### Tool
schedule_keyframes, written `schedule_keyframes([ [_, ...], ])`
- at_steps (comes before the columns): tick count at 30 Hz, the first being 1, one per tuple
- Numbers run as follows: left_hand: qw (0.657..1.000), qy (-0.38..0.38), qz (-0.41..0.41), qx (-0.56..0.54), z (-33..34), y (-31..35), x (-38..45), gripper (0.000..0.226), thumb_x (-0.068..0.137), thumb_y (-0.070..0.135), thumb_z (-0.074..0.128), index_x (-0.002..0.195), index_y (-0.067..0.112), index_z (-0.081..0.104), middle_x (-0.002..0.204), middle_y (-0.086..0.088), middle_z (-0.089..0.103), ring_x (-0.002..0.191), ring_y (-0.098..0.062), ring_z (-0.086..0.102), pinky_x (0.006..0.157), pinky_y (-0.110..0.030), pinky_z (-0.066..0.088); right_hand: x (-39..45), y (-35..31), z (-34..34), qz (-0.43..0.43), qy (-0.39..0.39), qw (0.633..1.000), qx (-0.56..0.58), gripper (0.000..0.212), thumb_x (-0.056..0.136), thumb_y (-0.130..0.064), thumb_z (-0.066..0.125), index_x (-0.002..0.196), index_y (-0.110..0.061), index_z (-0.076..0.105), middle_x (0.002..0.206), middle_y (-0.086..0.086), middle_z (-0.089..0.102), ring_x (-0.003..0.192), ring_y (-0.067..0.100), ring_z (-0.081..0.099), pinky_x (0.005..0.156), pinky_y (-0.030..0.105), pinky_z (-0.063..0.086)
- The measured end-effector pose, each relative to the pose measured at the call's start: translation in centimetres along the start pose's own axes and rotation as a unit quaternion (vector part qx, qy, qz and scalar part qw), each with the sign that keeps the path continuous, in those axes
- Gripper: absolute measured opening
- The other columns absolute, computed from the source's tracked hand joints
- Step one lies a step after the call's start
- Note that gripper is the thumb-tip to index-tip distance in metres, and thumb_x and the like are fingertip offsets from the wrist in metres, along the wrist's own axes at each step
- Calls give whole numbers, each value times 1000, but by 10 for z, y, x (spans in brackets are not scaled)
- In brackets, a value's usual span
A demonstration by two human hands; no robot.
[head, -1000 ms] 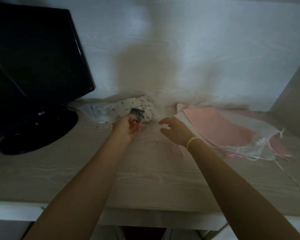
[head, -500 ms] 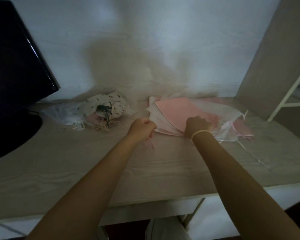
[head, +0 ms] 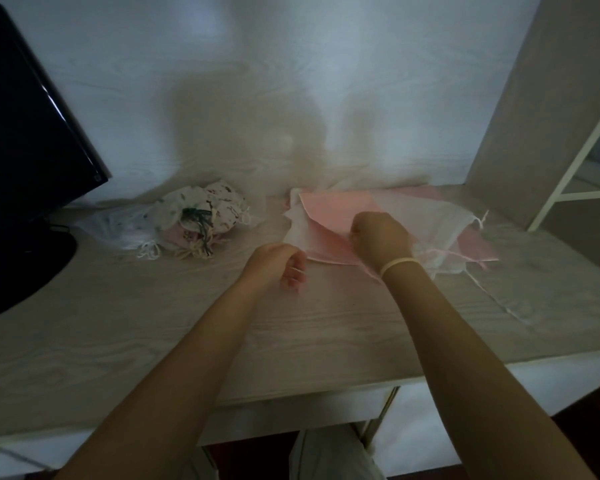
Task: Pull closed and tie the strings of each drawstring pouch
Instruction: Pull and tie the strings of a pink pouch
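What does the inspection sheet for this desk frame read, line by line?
Surface: pale wood-grain desk, dimly lit.
Job's things: flat pink and sheer pouches stacked right of centre; bunched printed pouches piled left of centre.
Clutter: clear plastic bag beside the bunched pile.
Hands: left hand curled, a pale string across its fingers; right hand fisted on the flat stack, grip hidden.
Cables: dark one behind the monitor base.
Surroundings: white wall, shelf frame at right.

I see a pale wood-grain desk (head: pixel 125 341), a black monitor base (head: pixel 21 268) at its left, a heap of tied printed pouches (head: pixel 201 216) beside it, flat pink and sheer pouches (head: pixel 329 213) at right, loose strings (head: pixel 492 296) trailing.
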State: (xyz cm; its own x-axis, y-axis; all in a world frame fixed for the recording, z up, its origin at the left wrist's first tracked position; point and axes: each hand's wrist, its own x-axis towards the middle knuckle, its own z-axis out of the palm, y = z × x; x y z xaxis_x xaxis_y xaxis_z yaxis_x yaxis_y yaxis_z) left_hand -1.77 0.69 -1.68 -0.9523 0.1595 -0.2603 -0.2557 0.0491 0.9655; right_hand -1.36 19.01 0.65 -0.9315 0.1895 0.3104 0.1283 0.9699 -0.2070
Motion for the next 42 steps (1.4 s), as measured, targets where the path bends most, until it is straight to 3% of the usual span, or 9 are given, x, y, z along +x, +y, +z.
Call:
schedule_keyframes([
  [6,984,-96,-76,-129,4,-3,-2,54,97,53,48,108,3,66,103,-20,71,87,-31,70,73,-39,59,-26,-42,10,-69,41,981,178,14,86,-25,62,88,-15,71,91,8,71,87,27,63,70,30,46],
  [12,982,-68,-65,-161,-15,-12,-1,29,98,34,47,107,11,63,106,-12,70,90,-25,68,76,-37,56,-46,-60,9,-159,-50,953,253,19,90,-27,60,95,-14,73,98,1,72,86,18,64,72,24,44],
  [16,982,-20,-50,-180,-37,-5,6,26,95,22,48,114,8,58,112,-20,68,83,-26,71,81,-37,56,-29,-33,3,-65,-6,971,229,35,86,-13,59,120,-10,63,123,11,58,112,26,55,95,27,39],
  [20,987,-33,-32,-152,-43,-5,6,24,95,23,50,113,9,59,105,-17,70,79,-25,73,83,-38,57,-15,-13,17,27,-139,981,133,60,83,-25,68,134,-7,44,132,17,48,123,35,46,103,42,39],
  [23,992,-51,-46,-106,-37,-5,1,17,95,27,54,100,12,62,86,-10,70,65,-20,69,74,-34,55,-17,-11,29,65,-157,984,54,47,89,-27,60,131,-11,45,129,15,53,122,35,47,101,44,39],
  [26,994,-44,-49,-85,-36,-6,2,16,97,21,53,82,15,54,51,1,49,36,-9,40,51,-22,40,-19,-10,33,93,-136,985,50,33,91,-19,53,123,-12,54,126,13,58,121,33,49,101,42,37],
  [31,999,7,-42,34,-49,-10,8,28,97,33,56,74,17,54,44,7,33,32,-6,22,38,-15,14,-15,-5,23,124,-114,977,134,31,96,-21,48,117,1,53,124,19,58,116,34,54,96,37,41],
  [37,998,1,-60,2,-56,-11,4,44,87,54,61,62,24,39,50,9,25,35,-6,16,36,-16,9,-14,-9,8,129,-103,959,229,38,97,-30,44,79,-1,60,77,17,56,68,29,53,70,36,43],
  [42,986,-68,-92,-119,-77,-12,2,40,89,47,46,61,19,41,45,7,18,33,-8,13,40,-19,6,-21,-4,7,174,-130,889,403,38,89,-36,62,65,-6,59,44,-1,40,40,17,32,44,22,31],
])
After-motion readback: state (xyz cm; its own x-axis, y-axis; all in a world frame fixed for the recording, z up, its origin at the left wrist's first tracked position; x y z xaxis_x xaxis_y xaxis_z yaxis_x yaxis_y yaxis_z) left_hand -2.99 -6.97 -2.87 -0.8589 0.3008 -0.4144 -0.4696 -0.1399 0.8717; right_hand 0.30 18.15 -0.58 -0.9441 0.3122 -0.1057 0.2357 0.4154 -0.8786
